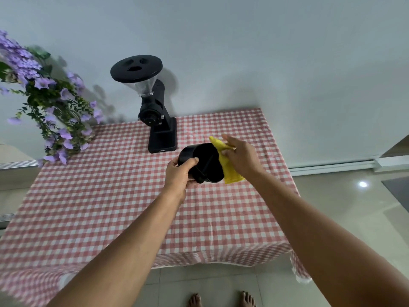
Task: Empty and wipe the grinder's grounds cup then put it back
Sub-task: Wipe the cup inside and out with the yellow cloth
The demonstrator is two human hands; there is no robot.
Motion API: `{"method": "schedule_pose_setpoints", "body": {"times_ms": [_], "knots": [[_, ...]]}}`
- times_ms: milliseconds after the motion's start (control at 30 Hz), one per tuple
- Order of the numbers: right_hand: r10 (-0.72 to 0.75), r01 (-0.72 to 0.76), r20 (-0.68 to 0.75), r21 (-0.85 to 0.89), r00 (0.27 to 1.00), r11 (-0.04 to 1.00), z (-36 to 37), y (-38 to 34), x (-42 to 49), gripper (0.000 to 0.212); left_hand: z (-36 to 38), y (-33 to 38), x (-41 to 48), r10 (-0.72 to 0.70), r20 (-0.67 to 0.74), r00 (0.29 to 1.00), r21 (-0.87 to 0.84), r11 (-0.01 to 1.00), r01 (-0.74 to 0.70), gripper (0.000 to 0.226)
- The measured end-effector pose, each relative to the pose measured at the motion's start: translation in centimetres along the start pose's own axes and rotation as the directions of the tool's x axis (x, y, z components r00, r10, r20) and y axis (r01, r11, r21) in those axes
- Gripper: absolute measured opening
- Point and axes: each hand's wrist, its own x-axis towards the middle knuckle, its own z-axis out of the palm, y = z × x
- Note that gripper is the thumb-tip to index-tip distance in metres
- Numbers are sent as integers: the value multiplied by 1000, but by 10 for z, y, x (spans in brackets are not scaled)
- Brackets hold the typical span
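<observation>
Pale floor tiles run under the near edge of the worktop, which is covered in a pink-and-white checked cloth. Above its middle, both hands are busy. The left hand is wrapped around the black grounds cup, thumb across its wall, holding it tipped on its side and clear of the cloth with the mouth turned toward the right hand. That hand pinches a yellow cloth against the cup's rim, most of the fabric hanging outside; the wiping looks in progress, though whether grounds remain inside cannot be told.

The cup looks like light, rigid plastic with a smooth, possibly slick wall, so a full wrap round the body, as now, seems the safest hold; the cloth is soft and will bunch to fit inside.

Farther back, the black grinder stands upright by the wall, its base platform vacant, where the cup should return. Purple flowers trail at the far left.
</observation>
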Motion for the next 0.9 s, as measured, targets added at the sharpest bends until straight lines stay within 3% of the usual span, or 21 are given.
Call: {"method": "schedule_pose_setpoints", "body": {"times_ms": [67,200,433,600,800,900], "knots": [[22,-22,2,-93,1000,995,3,6,0,34,2,0,-1,-17,19,1000,11,1000,17,52],[15,-21,-64,-100,998,995,4,14,-3,14,-3,-2,-1,-24,22,999,20,1000,23,54],[234,-242,-102,-65,967,968,16,8,-3,19,1,-5,-1,17,-18,1000,49,999,-16,55],[409,-409,5,55,912,911,16,9,-1,14,2,-7,-5,-1,-47,999,-13,1000,0,61],[597,-645,249,213,763,734,20,9,-8,17,3,-4,-4,36,-70,997,-76,996,-41,56],[509,-521,127,91,851,849,20,9,-4,11,-1,-6,-4,22,-13,1000,15,1000,-21,59]]}}
